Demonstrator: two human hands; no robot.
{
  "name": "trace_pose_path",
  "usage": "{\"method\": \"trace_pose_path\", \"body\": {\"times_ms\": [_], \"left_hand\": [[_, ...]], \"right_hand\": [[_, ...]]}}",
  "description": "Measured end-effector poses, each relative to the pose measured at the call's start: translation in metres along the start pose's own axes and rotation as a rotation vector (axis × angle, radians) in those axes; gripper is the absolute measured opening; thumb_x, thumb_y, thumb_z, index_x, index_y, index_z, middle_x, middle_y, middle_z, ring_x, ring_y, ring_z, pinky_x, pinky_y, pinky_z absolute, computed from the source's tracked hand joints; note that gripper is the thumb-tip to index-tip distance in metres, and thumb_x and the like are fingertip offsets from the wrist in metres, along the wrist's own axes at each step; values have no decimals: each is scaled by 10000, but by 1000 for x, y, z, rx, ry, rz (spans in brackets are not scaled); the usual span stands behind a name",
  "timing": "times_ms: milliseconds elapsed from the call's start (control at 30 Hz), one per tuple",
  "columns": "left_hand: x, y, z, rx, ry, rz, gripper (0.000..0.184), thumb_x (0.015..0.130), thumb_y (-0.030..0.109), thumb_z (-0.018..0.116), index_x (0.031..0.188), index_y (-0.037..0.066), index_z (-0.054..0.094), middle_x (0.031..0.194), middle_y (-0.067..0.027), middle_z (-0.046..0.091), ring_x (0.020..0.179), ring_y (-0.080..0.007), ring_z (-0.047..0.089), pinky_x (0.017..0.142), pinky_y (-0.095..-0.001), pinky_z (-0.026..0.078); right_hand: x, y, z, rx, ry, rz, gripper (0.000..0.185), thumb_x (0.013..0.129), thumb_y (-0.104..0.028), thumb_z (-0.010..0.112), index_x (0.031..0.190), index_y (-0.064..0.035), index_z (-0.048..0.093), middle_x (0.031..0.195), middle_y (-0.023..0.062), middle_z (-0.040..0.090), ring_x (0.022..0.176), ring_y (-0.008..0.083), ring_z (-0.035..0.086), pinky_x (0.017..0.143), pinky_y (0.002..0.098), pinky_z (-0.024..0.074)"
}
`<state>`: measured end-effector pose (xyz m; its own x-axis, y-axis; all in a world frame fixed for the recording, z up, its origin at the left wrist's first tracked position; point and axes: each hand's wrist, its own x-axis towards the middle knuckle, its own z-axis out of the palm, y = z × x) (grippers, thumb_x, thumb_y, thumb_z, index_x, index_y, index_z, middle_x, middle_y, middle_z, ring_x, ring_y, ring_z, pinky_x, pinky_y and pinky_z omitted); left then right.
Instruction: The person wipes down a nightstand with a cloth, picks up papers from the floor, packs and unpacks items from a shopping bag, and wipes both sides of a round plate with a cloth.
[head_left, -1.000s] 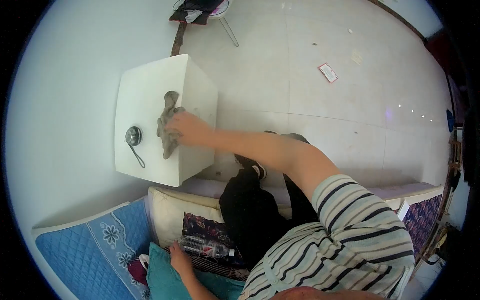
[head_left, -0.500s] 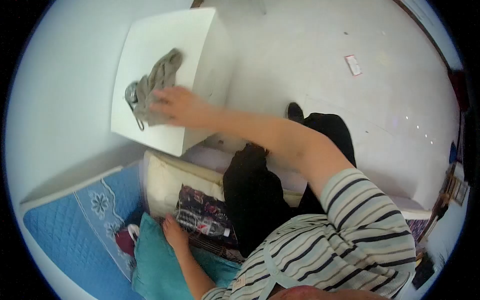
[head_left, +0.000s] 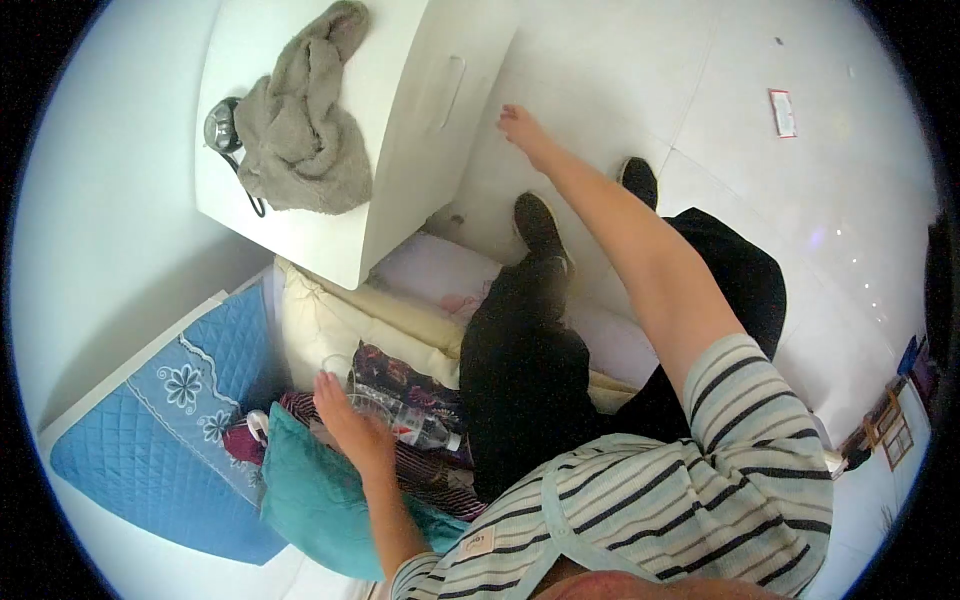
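My right hand (head_left: 524,132) is stretched out in the air beside the white cabinet (head_left: 385,205). It holds nothing, and its fingers are loosely extended. On the cabinet top lies a crumpled grey-brown towel (head_left: 310,130), apart from my hand. A small silver and black device with a strap (head_left: 222,125) sits against the towel's left edge. My left hand (head_left: 352,425) hovers or rests by the teal pillow (head_left: 305,490), fingers out straight. Right beside it, a clear plastic bottle (head_left: 425,430) with a red and white label lies on dark patterned cloth (head_left: 390,370).
A blue quilted headboard cover (head_left: 150,450) stands at the lower left, next to a dark red item (head_left: 243,440). Cream bedding (head_left: 330,320) lies below the cabinet. On the pale floor is a small red-edged packet (head_left: 782,113). My legs hang over the bed edge.
My right hand has left the towel and moved right, off the cabinet. My left hand has lifted slightly from the pillow's edge. The view has shifted, showing the cabinet's drawer handle.
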<state>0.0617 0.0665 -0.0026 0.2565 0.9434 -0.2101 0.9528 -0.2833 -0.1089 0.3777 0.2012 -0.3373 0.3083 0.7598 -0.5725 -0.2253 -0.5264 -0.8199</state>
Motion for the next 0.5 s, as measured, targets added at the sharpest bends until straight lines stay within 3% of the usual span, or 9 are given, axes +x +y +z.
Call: {"method": "trace_pose_path", "body": {"times_ms": [67,133,200,267,400,500], "left_hand": [[17,19,5,2,60,102,584,708,10,507,1265,-30,336,1307,-240,364,1249,-403,292,1042,-507,202],[41,33,13,-3,121,206,567,738,65,542,1264,-15,346,1306,-232,372,1244,-401,304,1035,-517,209],[76,43,26,7,259,436,587,763,186,594,1264,-1,352,1295,-230,387,1233,-395,324,1025,-525,221],[114,60,26,-15,262,471,659,715,168,644,1279,16,340,1311,-224,367,1238,-390,317,1027,-514,227],[179,72,33,-102,235,525,713,715,138,661,1319,32,297,1365,-201,303,1262,-392,275,1044,-483,215],[192,70,38,-76,277,562,696,726,72,645,1327,30,297,1374,-189,286,1270,-379,265,1048,-468,214]], "right_hand": [[13,-1,13,351,22,91,486,835,-190,516,1262,-5,375,1194,121,503,1037,262,515,923,372,390],[29,11,23,435,-31,123,495,828,-175,524,1266,-12,360,1173,119,507,1019,253,519,914,367,396],[47,21,29,609,-106,141,518,815,-147,541,1273,-28,329,1130,115,515,983,235,528,896,357,409],[58,28,30,776,-170,150,549,802,-118,557,1280,-43,299,1088,111,522,947,218,536,878,348,423],[60,29,19,640,-219,67,498,806,-97,547,1247,-63,320,1002,99,538,888,192,544,835,337,445],[40,20,4,472,-36,220,473,808,-115,543,1232,-69,337,940,84,531,828,183,543,787,332,463]]}}
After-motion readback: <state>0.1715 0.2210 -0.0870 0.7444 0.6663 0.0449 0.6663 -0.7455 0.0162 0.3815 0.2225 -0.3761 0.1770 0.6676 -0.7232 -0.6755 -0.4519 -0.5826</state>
